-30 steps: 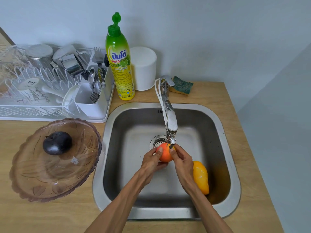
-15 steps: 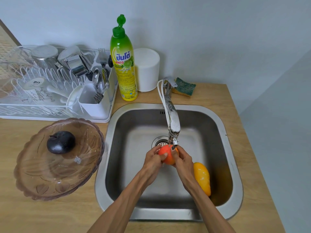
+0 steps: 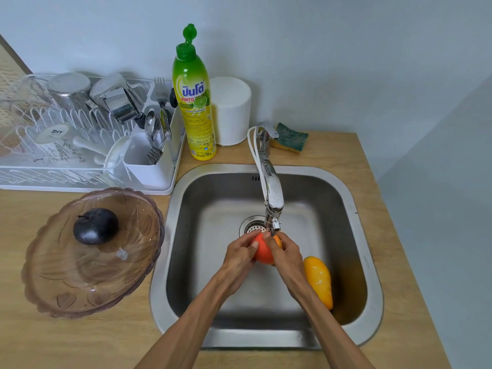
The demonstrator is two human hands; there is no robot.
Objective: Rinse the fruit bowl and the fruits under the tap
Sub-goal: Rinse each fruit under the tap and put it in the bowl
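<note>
Under the spout of the chrome tap (image 3: 271, 187) I hold an orange-red round fruit (image 3: 262, 251) with both hands. My left hand (image 3: 239, 255) grips its left side and my right hand (image 3: 286, 253) wraps its right side. A yellow mango (image 3: 319, 279) lies on the floor of the steel sink (image 3: 356, 235), to the right of my right wrist. The brownish see-through fruit bowl (image 3: 87, 278) stands on the wooden counter left of the sink. A dark purple round fruit (image 3: 95, 226) rests inside it.
A white dish rack (image 3: 80, 145) with cups and cutlery fills the back left. A green-yellow dish soap bottle (image 3: 193, 102) and a white canister (image 3: 231, 110) stand behind the sink. A green-yellow sponge (image 3: 290, 137) lies beside the tap base. The counter ends at the right.
Both hands have turned the orange-red fruit under the spout, with my fingers shifted over it. The bowl, dark fruit and mango have not moved.
</note>
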